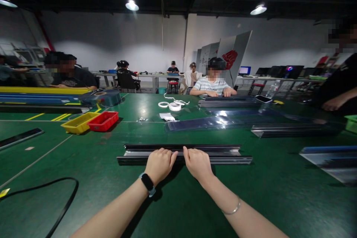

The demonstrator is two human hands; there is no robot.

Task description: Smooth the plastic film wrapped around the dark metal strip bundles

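A long black channel-shaped profile point(228, 160) lies crosswise on the green tabletop point(111, 200) in front of me. Its inner trough looks pale, and a dark rail runs along each long side. My left hand point(160, 163) grips the near rail a little left of the middle, fingers curled over into the trough. Close beside it, my right hand point(197, 161) grips the same rail, its thumb pointing toward my left thumb. A short gap separates the two hands. Both sets of fingertips are partly hidden behind the knuckles.
A yellow bin point(79, 123) and a red bin point(103, 121) stand left. White tape rolls point(174, 106) and clear plastic strips point(200, 121) lie farther back. More profiles point(292, 131) rest at the right. A black cable point(67, 204) curves at lower left. A co-worker point(213, 81) sits opposite.
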